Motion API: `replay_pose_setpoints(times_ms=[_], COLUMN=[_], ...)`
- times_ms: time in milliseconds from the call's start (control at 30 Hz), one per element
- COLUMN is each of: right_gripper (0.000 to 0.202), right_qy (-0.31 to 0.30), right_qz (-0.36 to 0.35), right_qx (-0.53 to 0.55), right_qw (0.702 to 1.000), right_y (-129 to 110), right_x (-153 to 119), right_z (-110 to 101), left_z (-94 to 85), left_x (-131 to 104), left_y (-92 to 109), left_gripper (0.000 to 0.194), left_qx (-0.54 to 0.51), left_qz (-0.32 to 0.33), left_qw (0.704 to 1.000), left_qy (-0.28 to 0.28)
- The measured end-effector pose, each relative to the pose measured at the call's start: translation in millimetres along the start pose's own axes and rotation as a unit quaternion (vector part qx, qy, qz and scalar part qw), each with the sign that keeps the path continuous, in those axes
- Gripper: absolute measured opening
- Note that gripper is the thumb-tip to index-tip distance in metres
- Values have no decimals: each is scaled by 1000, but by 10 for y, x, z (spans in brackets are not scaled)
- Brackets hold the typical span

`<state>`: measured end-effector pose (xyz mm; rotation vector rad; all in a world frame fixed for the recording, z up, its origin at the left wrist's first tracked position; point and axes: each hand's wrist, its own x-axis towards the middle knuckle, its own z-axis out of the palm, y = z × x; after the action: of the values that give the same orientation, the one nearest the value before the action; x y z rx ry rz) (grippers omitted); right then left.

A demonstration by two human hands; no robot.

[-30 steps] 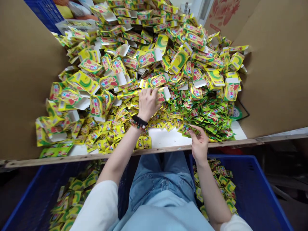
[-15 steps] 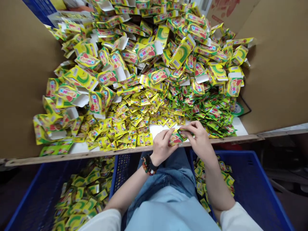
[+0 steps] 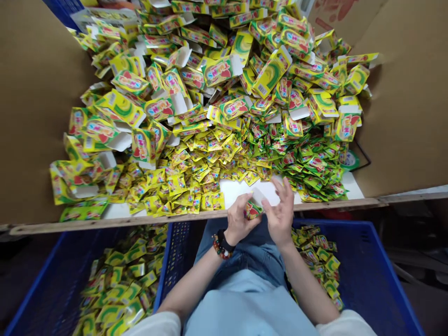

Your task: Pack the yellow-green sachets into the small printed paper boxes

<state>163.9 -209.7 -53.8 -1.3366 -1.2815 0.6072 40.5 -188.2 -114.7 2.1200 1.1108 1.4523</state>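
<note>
My left hand [image 3: 240,217] is closed around a small yellow-green candy box [image 3: 252,211], over the table's front edge. A white flap stands up from the box's near-right end, and my fingers cover much of the rest. Just to the right is my right hand [image 3: 282,212], fingers raised and apart, its thumb close to the flap; whether it touches I cannot tell. Beyond the hands lie yellow sachets [image 3: 196,163] on the left and green sachets [image 3: 311,163] on the right, on a white surface [image 3: 233,190].
Behind the sachets rises a heap of candy boxes [image 3: 219,72], many with flaps raised. Cardboard walls [image 3: 413,107] stand on both sides. Below the wooden edge [image 3: 189,217], a left blue crate [image 3: 45,284] and a right blue crate [image 3: 371,270] hold filled-looking boxes.
My right hand has come away from the box and its fingers have spread from a pinch. The left hand keeps its hold, with the box now turned and its white flap showing.
</note>
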Motion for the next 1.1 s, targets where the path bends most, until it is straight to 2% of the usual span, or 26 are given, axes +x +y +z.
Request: replay_pose_setpoints(times_ms=[67, 100, 167, 200, 300, 400, 600, 667, 767, 900, 967, 1033, 1100], right_gripper=[68, 64, 47, 39, 26, 26, 27, 28, 34, 40, 38, 35, 30], right_qy=[-38, -73, -128, -134, -92, -39, -66, -79, -103, -92, -89, -95, -94], right_qz=[85, 114, 123, 106, 62, 98, 116, 81, -30, -128, -131, -90, -11], right_qx=[87, 117, 144, 141, 103, 83, 83, 55, -5, -69, -107, -190, -336], right_qw=[992, 984, 973, 975, 989, 991, 988, 992, 994, 985, 982, 973, 937], right_y=[45, 58, 65, 62, 52, 58, 59, 65, 107, 158, 144, 123, 135], right_x=[6, 8, 4, -2, -22, -19, 43, 41, 3, -105, -179, -245, -257], right_z=[17, 20, 16, 13, 28, 67, 11, -13, 24, 53, -98, -396, -749], left_z=[26, 37, 52, 55, 50, 39, 46, 61, 94, 84, 7, -113, -230], left_x=[-7, -8, -9, -7, 7, 27, 29, 13, -22, -22, 48, 188, 394], left_y=[-21, -28, -32, -26, 11, 59, 71, 44, 4, 42, 83, 93, 48], left_gripper=[59, 60, 68, 73, 75, 66, 66, 67, 63, 56, 61, 71, 61], left_qx=[-5, -6, -2, 2, 9, 8, 8, 13, 27, 18, -5, -4, 58], left_qz=[35, 43, 23, 1, -64, -75, -76, -78, -70, -59, -38, -5, -5], left_qw=[999, 999, 999, 999, 994, 990, 991, 991, 992, 992, 989, 980, 968], left_qy=[-8, -16, -33, -45, -93, -117, -106, -107, -101, -109, -146, -200, -245])
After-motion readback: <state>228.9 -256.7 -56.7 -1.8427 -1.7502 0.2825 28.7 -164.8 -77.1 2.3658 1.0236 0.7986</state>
